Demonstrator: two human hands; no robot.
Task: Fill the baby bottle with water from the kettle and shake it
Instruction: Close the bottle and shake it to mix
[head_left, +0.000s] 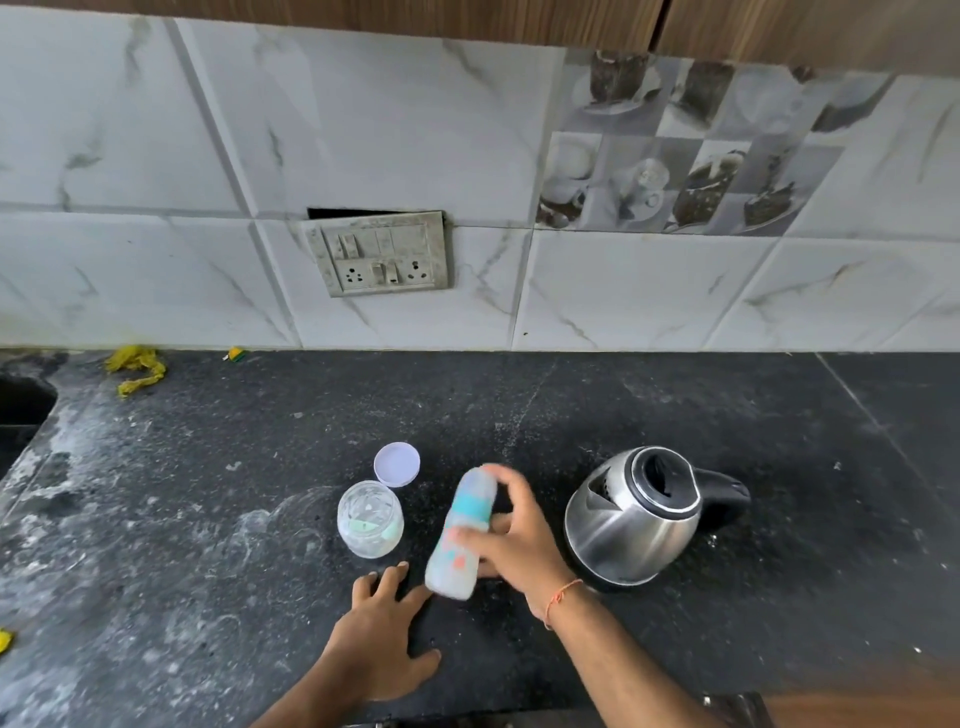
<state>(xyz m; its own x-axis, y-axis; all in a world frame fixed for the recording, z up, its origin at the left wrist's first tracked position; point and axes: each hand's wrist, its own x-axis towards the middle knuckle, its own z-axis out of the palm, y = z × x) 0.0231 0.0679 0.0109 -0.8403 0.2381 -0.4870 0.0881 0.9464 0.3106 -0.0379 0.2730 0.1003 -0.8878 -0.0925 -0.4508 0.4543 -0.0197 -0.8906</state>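
Black speckled stone forms the counter (208, 519). On it, the right hand (511, 540) grips the baby bottle (460, 535), fingers curled round its body; the bottle is tilted and blurred, between the clear jar (370, 518) and the steel kettle (636, 514). The left hand (382, 639) rests flat on the counter, fingers spread, holding nothing. A lavender lid (397, 464) lies just behind the jar.

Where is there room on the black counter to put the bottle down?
Bare room lies on the black stone counter behind the steel kettle up to the wall, and left of the clear glass jar. It is crowded in the middle: jar, round white lid, left hand, and right hand holding the pale baby bottle.
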